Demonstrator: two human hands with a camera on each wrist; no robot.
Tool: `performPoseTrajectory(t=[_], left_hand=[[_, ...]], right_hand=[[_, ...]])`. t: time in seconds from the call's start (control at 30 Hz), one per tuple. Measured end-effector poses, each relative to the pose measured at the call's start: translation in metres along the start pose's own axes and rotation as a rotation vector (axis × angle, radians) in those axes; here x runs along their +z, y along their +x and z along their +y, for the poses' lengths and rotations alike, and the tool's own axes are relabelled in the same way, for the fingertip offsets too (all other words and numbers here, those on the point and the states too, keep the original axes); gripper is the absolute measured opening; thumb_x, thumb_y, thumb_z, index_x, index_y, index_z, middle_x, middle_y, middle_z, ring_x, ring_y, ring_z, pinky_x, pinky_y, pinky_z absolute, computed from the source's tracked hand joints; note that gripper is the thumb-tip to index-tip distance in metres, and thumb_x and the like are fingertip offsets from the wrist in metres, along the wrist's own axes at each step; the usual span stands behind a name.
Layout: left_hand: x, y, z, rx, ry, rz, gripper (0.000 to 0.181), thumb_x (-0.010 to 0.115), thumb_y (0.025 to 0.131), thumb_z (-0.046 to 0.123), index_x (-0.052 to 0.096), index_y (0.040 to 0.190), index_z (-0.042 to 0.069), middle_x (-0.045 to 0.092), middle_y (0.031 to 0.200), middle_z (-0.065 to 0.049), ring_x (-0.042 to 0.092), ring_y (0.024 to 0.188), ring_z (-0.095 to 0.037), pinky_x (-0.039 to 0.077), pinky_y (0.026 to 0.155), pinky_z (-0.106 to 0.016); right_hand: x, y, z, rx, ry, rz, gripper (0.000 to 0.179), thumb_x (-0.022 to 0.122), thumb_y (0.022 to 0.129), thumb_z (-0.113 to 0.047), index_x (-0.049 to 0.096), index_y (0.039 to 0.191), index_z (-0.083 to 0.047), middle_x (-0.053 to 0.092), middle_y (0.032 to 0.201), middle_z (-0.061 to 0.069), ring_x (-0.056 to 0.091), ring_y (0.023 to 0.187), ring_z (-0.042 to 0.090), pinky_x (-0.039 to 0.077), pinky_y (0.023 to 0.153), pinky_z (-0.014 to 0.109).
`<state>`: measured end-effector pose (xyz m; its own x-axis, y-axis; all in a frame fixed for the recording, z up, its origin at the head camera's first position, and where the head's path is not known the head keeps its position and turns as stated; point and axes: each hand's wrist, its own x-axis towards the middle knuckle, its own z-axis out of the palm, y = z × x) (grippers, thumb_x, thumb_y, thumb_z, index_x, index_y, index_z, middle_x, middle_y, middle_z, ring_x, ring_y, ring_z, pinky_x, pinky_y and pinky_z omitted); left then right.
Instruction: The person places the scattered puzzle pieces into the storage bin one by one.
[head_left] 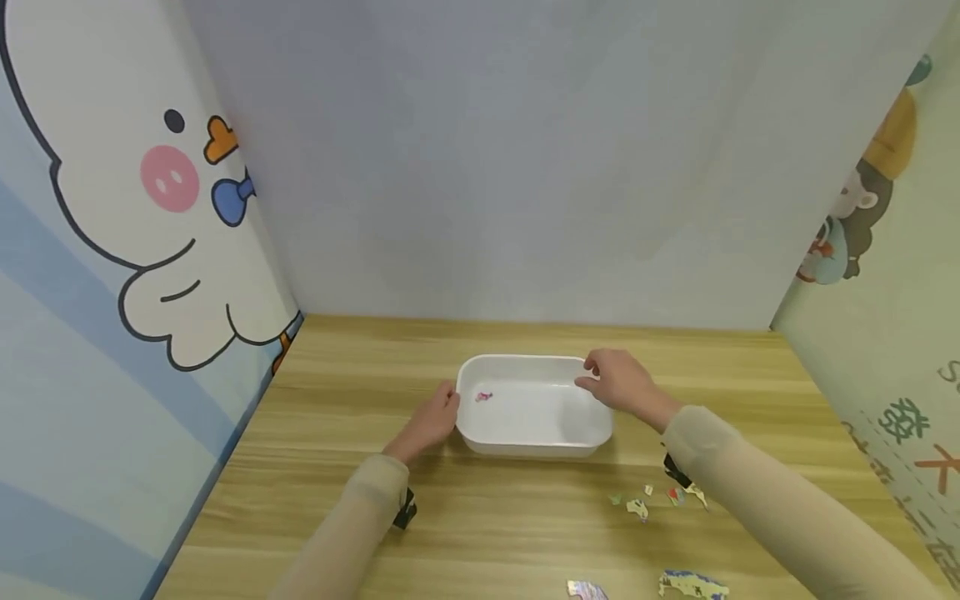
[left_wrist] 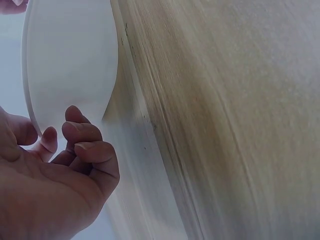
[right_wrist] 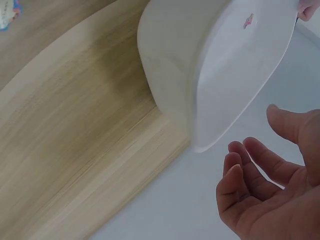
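Note:
A white rectangular plastic basin (head_left: pixel 534 448) with rounded corners sits on the wooden table. My left hand (head_left: pixel 435 418) pinches its left rim between thumb and forefinger, as the left wrist view shows; the other fingers curl loosely beside the wall. By the basin's right end is my right hand (head_left: pixel 621 382), fingers loosely bent. In the right wrist view this hand (right_wrist: pixel 272 175) stands apart from the rim and holds nothing. One small pink scrap (head_left: pixel 483 397) lies on the basin's floor at the left.
Several small coloured scraps (head_left: pixel 637 509) lie on the table (head_left: pixel 337 383) beneath the right forearm. Two larger patterned pieces, one yellow and blue (head_left: pixel 693 585) and one pinkish (head_left: pixel 587 590), lie nearer the front. A pale curtain (head_left: pixel 510 167) hangs behind the table; printed cloths flank both sides.

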<state>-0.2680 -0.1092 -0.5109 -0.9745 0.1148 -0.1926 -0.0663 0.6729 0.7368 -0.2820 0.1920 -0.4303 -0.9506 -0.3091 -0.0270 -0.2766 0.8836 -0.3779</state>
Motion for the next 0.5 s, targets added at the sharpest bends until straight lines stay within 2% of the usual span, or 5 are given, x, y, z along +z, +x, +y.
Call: performPoseTrajectory(t=[0.13,0.3,0.5], left_hand=[[0.003,0.001,0.0,0.016,0.012,0.014,0.02,0.032,0.101,0.025,0.045,0.097,0.01,0.05,0.079,-0.007,0.046,0.067,-0.019,0.038,0.057,-0.028],[0.01,0.001,-0.001,0.034,-0.006,0.007,0.02,0.031,0.101,0.025,0.044,0.098,0.01,0.049,0.078,-0.006,0.046,0.066,-0.018,0.038,0.056,-0.028],[-0.001,-0.001,-0.002,0.038,0.005,0.044,0.018,0.031,0.101,0.024,0.042,0.098,0.01,0.049,0.079,-0.008,0.047,0.067,-0.02,0.037,0.058,-0.029]], right_hand=[[0.0,-0.008,0.012,-0.004,-0.01,0.004,0.035,0.062,0.089,-0.026,0.063,0.105,0.006,0.065,0.096,0.018,0.062,0.087,0.03,0.049,0.075,0.043],[-0.001,-0.02,0.027,0.038,-0.003,-0.005,0.033,0.062,0.089,-0.025,0.063,0.101,0.006,0.065,0.095,0.018,0.061,0.086,0.031,0.049,0.074,0.044],[-0.002,-0.024,0.035,0.04,-0.007,-0.008,0.032,0.062,0.088,-0.023,0.062,0.101,0.007,0.064,0.095,0.02,0.062,0.086,0.033,0.05,0.073,0.045]])
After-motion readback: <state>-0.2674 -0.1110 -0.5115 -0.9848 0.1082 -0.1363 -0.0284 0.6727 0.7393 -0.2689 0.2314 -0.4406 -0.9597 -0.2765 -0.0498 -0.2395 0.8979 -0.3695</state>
